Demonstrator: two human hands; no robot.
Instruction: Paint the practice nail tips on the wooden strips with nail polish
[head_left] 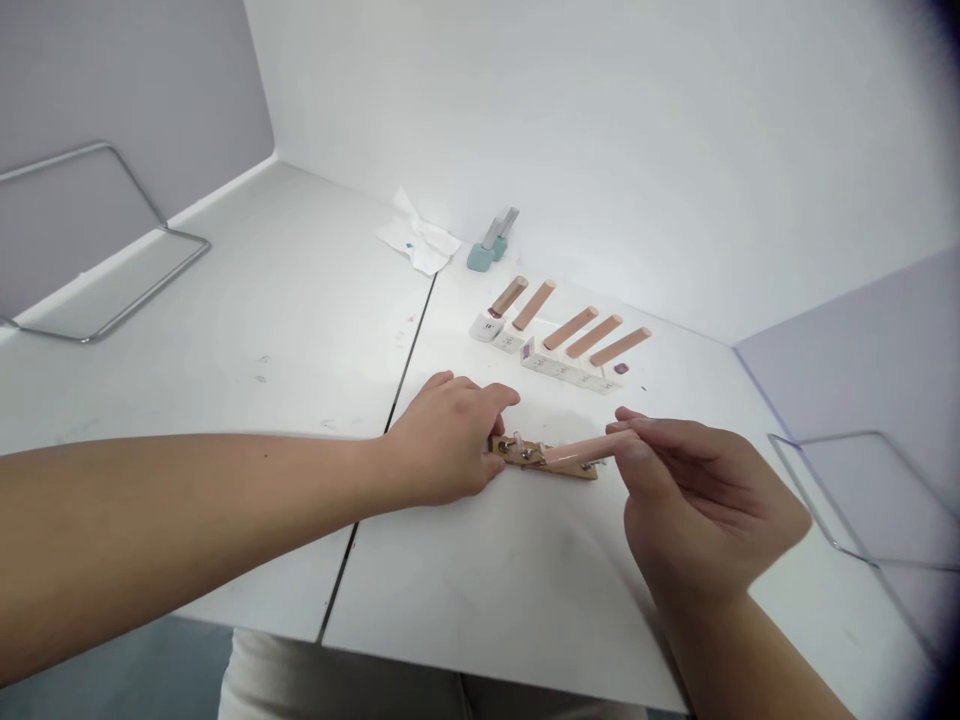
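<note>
My left hand (pixel 446 440) rests on the white table with its fingertips gripping the left end of a flat tan strip (pixel 562 463) fitted with small metal clips. My right hand (pixel 697 490) pinches a peach-coloured rod (pixel 585 449) between thumb and fingers. The rod's far end lies over the strip, and its near end is hidden by my fingers. Just beyond the strip stands a row of several similar peach rods (pixel 570 328), angled across small white labelled holders (pixel 559 362).
A crumpled white tissue (pixel 418 236) and a teal-and-grey object (pixel 487 250) sit at the back by the white wall. A dark seam (pixel 411 350) divides the tabletop. Bent metal wire frames lie at left (pixel 135 185) and right (pixel 810 497).
</note>
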